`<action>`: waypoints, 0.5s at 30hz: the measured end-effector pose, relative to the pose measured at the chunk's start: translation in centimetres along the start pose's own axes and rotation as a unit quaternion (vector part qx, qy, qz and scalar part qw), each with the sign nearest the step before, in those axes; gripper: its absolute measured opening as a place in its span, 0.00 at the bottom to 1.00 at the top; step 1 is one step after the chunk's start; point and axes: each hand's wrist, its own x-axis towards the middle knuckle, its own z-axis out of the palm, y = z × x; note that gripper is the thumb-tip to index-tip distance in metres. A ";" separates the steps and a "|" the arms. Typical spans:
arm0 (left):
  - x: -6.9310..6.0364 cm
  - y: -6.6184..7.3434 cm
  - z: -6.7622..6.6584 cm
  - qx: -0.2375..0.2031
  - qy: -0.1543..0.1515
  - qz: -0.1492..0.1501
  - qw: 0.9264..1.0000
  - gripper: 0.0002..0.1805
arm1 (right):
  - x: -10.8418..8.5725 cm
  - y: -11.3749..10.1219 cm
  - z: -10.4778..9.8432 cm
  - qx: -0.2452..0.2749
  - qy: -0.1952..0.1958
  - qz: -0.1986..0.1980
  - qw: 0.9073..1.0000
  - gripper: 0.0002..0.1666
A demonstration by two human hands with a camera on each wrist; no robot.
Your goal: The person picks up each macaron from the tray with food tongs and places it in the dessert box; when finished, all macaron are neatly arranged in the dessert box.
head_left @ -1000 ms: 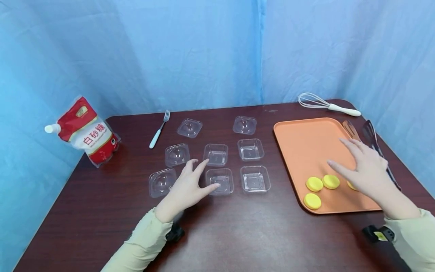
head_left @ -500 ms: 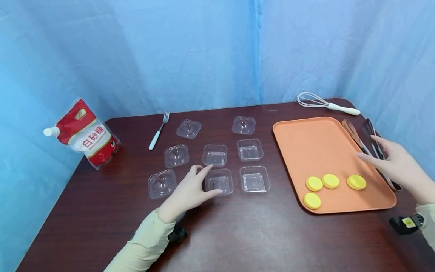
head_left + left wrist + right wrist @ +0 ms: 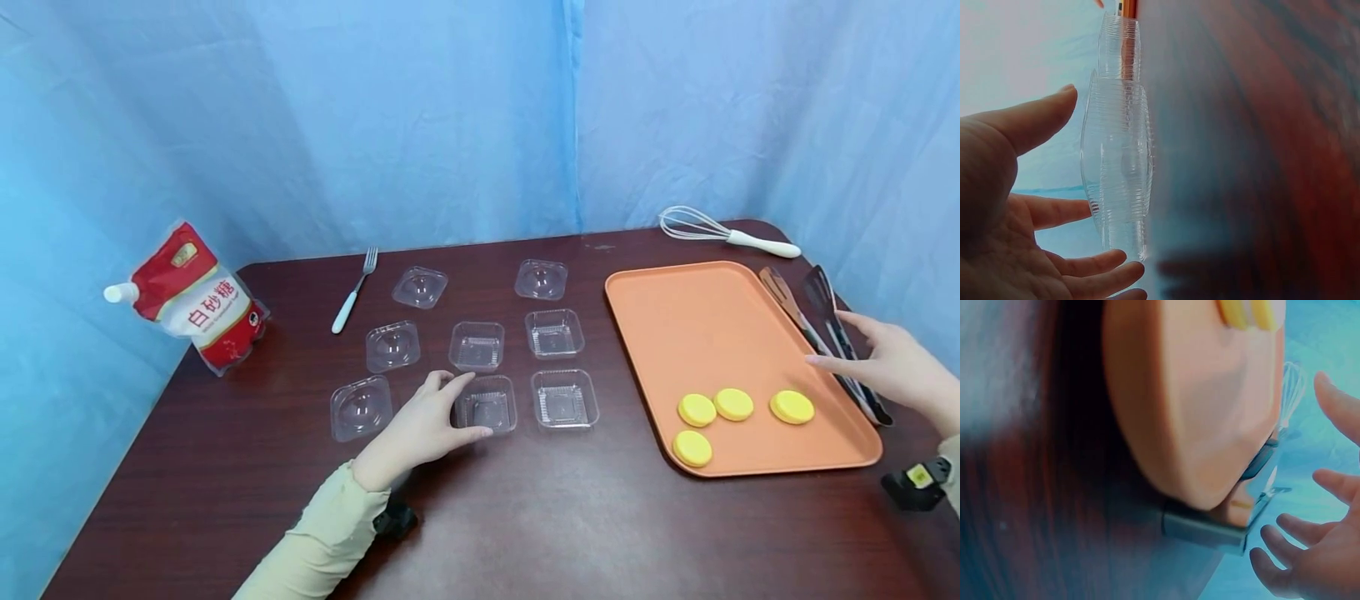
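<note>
In the head view my left hand [image 3: 420, 433] is at the near-middle clear square plastic container [image 3: 486, 405], thumb and fingers spread about its left side. In the left wrist view the index fingertip is at the container's [image 3: 1119, 150] rim; whether it touches I cannot tell. My right hand [image 3: 896, 367] hovers, fingers apart and holding nothing, over the right edge of the orange tray [image 3: 697, 325]. Beneath it lie a brown slotted turner [image 3: 783, 298] and a black turner [image 3: 821, 296]. Several yellow macarons [image 3: 733, 404] lie on the tray's near part.
More clear containers [image 3: 564, 400] stand beside and behind the left hand's one. Domed clear lids [image 3: 362, 410] lie left and behind. A fork [image 3: 356, 292], a red-and-white sugar pouch [image 3: 202, 296] and a whisk [image 3: 727, 233] lie farther out. A blue curtain [image 3: 450, 125] hangs behind.
My right hand has moved right from over the tray to its right edge, uncovering a macaron and the turners. My left hand has shifted slightly nearer the container.
</note>
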 end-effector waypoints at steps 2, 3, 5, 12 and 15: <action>0.0 0.0 0.0 -0.002 -0.005 -0.001 1.000 0.43 | -0.4 -0.9 -0.4 -0.006 -0.012 -0.003 1.000 0.55; 0.0 0.0 0.0 -0.002 -0.006 0.000 1.000 0.43 | -0.5 -1.1 -0.4 -0.010 -0.017 -0.003 1.000 0.55; 0.1 0.0 0.0 -0.003 -0.008 0.002 1.000 0.43 | -0.5 -1.2 -0.5 -0.017 -0.031 -0.002 0.999 0.54; 0.1 -0.1 0.2 -0.008 -0.004 0.012 1.000 0.43 | 0.4 -0.2 -0.1 -0.033 -0.056 0.017 0.998 0.56; 0.2 -0.1 0.2 -0.010 -0.001 0.016 1.000 0.43 | 0.5 -0.1 0.0 -0.033 -0.057 0.025 0.997 0.57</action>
